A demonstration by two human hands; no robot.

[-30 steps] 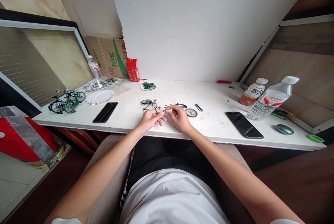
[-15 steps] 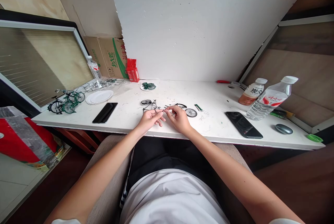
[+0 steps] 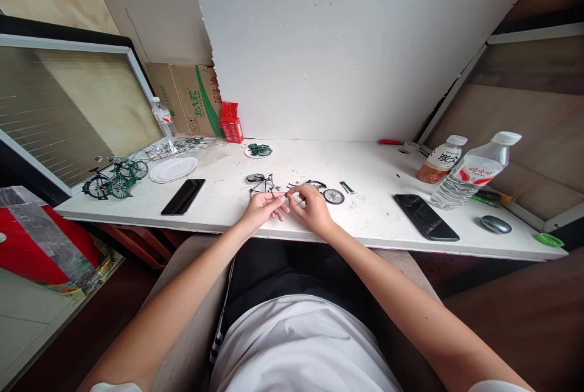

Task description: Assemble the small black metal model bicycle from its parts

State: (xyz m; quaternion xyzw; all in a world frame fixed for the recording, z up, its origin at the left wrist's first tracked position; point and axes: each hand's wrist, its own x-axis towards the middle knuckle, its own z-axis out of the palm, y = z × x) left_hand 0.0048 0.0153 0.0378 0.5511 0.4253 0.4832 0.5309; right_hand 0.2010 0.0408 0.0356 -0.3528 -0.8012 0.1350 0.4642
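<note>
Your left hand (image 3: pixel 261 210) and right hand (image 3: pixel 314 209) pinch a tiny dark part (image 3: pixel 287 195), each grip nearly closed, near a loose wheel (image 3: pixel 334 196) on the desk (image 3: pixel 365 218).

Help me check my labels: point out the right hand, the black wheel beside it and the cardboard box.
Right hand (image 3: pixel 314 207), head view: its back.
Black wheel (image 3: pixel 334 196), head view: the hub.
Cardboard box (image 3: pixel 186 101), head view: printed side.
</note>
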